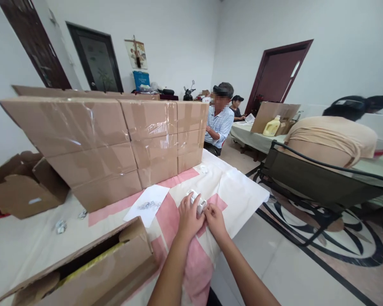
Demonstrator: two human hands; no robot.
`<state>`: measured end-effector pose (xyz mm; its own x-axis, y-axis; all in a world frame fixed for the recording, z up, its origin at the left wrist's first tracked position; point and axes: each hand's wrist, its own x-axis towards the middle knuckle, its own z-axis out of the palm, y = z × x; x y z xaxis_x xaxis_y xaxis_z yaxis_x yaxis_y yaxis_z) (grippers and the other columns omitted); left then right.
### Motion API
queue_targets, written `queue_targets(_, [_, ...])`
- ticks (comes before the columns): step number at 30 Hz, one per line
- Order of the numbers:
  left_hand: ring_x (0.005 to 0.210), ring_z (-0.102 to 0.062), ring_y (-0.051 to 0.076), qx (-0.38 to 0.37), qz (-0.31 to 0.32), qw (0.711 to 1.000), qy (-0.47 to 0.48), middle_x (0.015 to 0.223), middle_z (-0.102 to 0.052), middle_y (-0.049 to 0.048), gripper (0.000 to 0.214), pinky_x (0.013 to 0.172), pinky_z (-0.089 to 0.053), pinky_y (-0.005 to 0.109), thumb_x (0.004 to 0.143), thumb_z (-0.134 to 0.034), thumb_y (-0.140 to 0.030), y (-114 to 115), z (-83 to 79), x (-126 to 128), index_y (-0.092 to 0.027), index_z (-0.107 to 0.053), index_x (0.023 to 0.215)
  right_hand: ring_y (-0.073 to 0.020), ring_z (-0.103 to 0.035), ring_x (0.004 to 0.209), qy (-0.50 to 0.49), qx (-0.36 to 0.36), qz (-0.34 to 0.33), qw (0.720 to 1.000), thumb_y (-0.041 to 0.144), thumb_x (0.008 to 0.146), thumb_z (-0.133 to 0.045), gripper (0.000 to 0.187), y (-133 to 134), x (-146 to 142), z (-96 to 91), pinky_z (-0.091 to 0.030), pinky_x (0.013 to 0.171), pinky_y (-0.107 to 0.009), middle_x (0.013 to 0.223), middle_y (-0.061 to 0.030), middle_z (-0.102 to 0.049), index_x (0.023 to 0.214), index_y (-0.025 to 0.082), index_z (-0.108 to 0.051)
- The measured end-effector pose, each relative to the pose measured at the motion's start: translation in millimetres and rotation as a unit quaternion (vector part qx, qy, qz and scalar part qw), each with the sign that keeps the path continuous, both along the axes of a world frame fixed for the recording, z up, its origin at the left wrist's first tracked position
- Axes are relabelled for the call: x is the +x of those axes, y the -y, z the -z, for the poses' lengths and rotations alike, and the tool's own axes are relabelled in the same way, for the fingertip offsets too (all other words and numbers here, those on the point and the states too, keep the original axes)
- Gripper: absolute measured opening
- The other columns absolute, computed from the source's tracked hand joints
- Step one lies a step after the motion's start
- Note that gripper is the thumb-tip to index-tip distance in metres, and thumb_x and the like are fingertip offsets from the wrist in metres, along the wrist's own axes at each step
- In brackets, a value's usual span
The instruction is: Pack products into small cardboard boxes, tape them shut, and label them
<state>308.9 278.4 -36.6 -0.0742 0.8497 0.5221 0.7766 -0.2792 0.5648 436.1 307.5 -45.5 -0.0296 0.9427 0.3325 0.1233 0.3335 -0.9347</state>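
Observation:
My left hand [187, 216] and my right hand [215, 219] meet over the pink-and-white tablecloth [236, 191]. Both are closed around a small white plastic part [198, 202] held between them, just above the cloth. The fingers hide most of the part. A white sheet of paper [147, 203] with a few small metal pieces [148, 205] on it lies just left of my left hand.
A wall of taped cardboard boxes [115, 140] stands behind the paper. An open carton [92, 267] sits at the near left, another carton [22, 187] at the far left. A person in a chair [325, 178] sits at the right; two people sit at a far table [255, 138].

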Motion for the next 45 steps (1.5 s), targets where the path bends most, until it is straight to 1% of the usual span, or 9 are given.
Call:
queue_targets(4, [0.136, -0.039, 0.034, 0.037, 0.005, 0.999, -0.009, 0.149, -0.044, 0.0104, 0.049, 0.114, -0.035, 0.057, 0.088, -0.064, -0.025, 4.1, -5.0, -0.4, -0.031, -0.059, 0.137, -0.0127, -0.043, 0.057, -0.017, -0.025, -0.033, 0.999, 0.036, 0.084, -0.061, 0.039, 2.2, 2.9, 0.3, -0.036, 0.057, -0.027, 0.059, 0.0056, -0.044, 0.061, 0.025, -0.032])
queue_targets(10, [0.13, -0.042, 0.031, 0.092, 0.0, 0.996, 0.001, 0.142, -0.052, 0.0056, 0.026, 0.11, -0.04, 0.052, 0.089, -0.064, -0.024, 8.0, -9.1, -2.8, -0.034, -0.074, 0.111, -0.0133, -0.052, 0.054, -0.049, -0.06, -0.061, 0.995, 0.05, 0.088, -0.062, 0.044, 6.4, 5.8, -2.7, -0.043, 0.055, -0.028, 0.058, 0.0039, -0.053, 0.064, 0.024, -0.037])
queue_targets(16, [0.125, -0.046, 0.029, 0.091, -0.002, 0.995, 0.045, 0.135, -0.058, 0.0054, 0.019, 0.108, -0.043, 0.049, 0.093, -0.059, -0.028, 8.6, -11.4, -5.9, -0.031, -0.078, 0.097, -0.0119, -0.049, 0.051, -0.068, -0.05, -0.08, 0.993, 0.057, 0.082, -0.068, 0.05, 6.7, 1.4, -5.3, -0.041, 0.048, -0.026, 0.062, 0.0027, -0.055, 0.062, 0.024, -0.036])
queue_targets(22, [0.12, -0.049, 0.027, 0.109, 0.021, 0.986, 0.124, 0.121, -0.063, 0.0051, 0.014, 0.107, -0.044, 0.046, 0.089, -0.067, -0.026, 5.8, -8.6, -3.8, -0.025, -0.072, 0.076, -0.0113, -0.047, 0.051, -0.072, -0.045, -0.075, 0.994, 0.052, 0.083, -0.067, 0.043, 8.2, 0.5, -5.4, -0.041, 0.048, -0.025, 0.064, 0.0033, -0.053, 0.065, 0.024, -0.041])
queue_targets(24, [0.119, -0.05, 0.026, 0.112, 0.013, 0.984, 0.137, 0.119, -0.063, 0.0054, 0.014, 0.107, -0.045, 0.046, 0.087, -0.069, -0.024, 4.6, -6.9, -3.7, -0.025, -0.071, 0.074, -0.0107, -0.046, 0.049, -0.074, -0.048, -0.076, 0.993, 0.052, 0.084, -0.066, 0.041, 8.1, 0.6, -4.7, -0.04, 0.046, -0.024, 0.064, 0.004, -0.052, 0.068, 0.024, -0.042])
queue_targets(28, [0.121, -0.05, 0.027, 0.108, 0.011, 0.98, 0.167, 0.121, -0.061, 0.0066, 0.005, 0.107, -0.046, 0.047, 0.086, -0.071, -0.024, 4.4, -5.4, -5.4, -0.026, -0.075, 0.083, -0.0102, -0.045, 0.048, -0.08, -0.043, -0.073, 0.993, 0.053, 0.083, -0.067, 0.04, 6.5, -0.9, -2.9, -0.039, 0.043, -0.024, 0.067, 0.0037, -0.052, 0.07, 0.023, -0.044])
queue_targets(33, [0.125, -0.05, 0.027, 0.083, 0.027, 0.975, 0.205, 0.123, -0.061, 0.0072, 0.007, 0.11, -0.045, 0.049, 0.085, -0.072, -0.026, 2.6, -2.9, -7.6, -0.027, -0.077, 0.08, -0.0134, -0.052, 0.06, -0.075, -0.01, -0.063, 0.995, 0.051, 0.083, -0.068, 0.037, 4.2, -1.6, -1.6, -0.045, 0.052, -0.026, 0.081, -0.0011, -0.058, 0.07, 0.022, -0.049])
queue_targets(37, [0.127, -0.051, 0.029, 0.055, 0.039, 0.968, 0.242, 0.129, -0.06, 0.0086, 0.009, 0.111, -0.045, 0.05, 0.082, -0.073, -0.029, -2.4, 3.1, -10.9, -0.025, -0.076, 0.075, -0.0169, -0.057, 0.072, -0.062, 0.019, -0.058, 0.996, 0.044, 0.085, -0.068, 0.031, 4.7, -0.9, -0.6, -0.049, 0.064, -0.029, 0.082, -0.0019, -0.057, 0.071, 0.022, -0.052])
queue_targets(45, [0.131, -0.053, 0.033, 0.02, 0.069, 0.956, 0.283, 0.135, -0.06, 0.0138, 0.032, 0.114, -0.041, 0.054, 0.08, -0.072, -0.051, -7.6, 12.5, -19.7, -0.021, -0.072, 0.07, -0.0182, -0.058, 0.079, -0.038, 0.065, -0.052, 0.996, 0.03, 0.083, -0.067, 0.017, 5.0, -1.8, 2.5, -0.047, 0.069, -0.029, 0.086, -0.0024, -0.059, 0.074, 0.022, -0.054])
